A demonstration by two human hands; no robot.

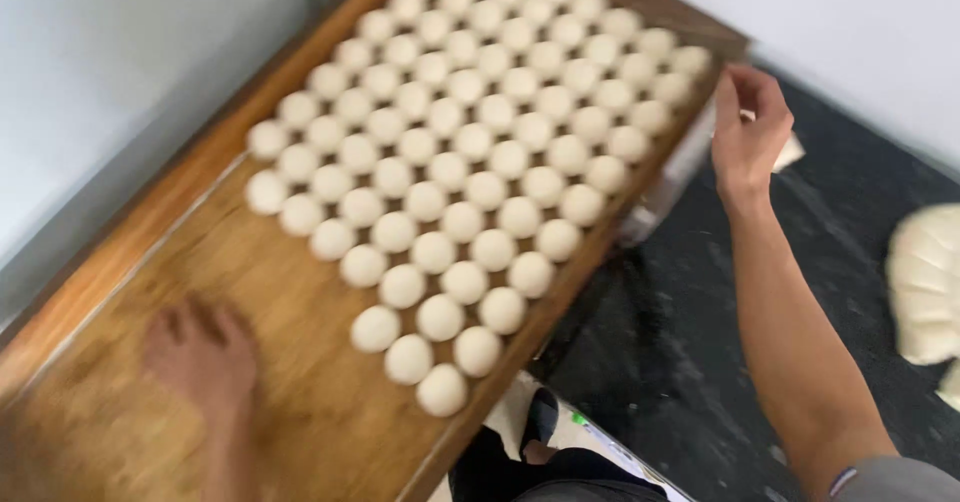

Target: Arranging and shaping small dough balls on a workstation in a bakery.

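The left hand [200, 354] lies flat and blurred on the bare end of the wooden tray [300, 432], fingers spread, gripping nothing; the rows of dough balls [470, 172] begin just beyond it, not touching; the right hand [748, 132] pinches what seems a clear plastic sheet [672, 177] at the tray's far edge; a dough lump [925, 282] lies well apart on the dark counter [680, 362].

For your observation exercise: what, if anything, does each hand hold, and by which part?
The left hand lies flat on the wooden tray, holding nothing. The right hand pinches something pale at the tray's far edge; what it is cannot be told.
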